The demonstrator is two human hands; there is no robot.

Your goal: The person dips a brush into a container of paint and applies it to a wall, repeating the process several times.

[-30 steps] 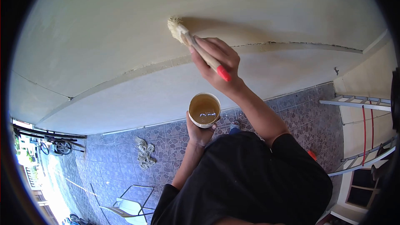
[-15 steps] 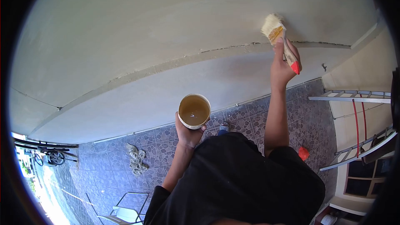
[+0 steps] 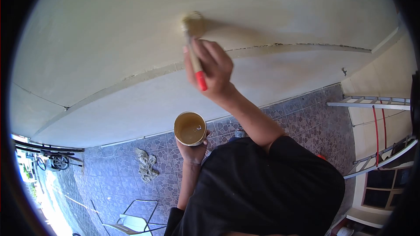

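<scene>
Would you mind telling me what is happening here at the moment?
A person presses a wooden-handled paintbrush with a red tip against the cream ceiling panel, gripped in the right hand. The left hand holds a round cup of yellowish-brown liquid below. A crumpled rag lies on the tiled floor.

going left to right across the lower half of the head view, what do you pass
bicycle → crumpled grey rag on the tiled floor → round cup of tan liquid in the left hand → person's black shirt → metal ladder with red cords
</scene>
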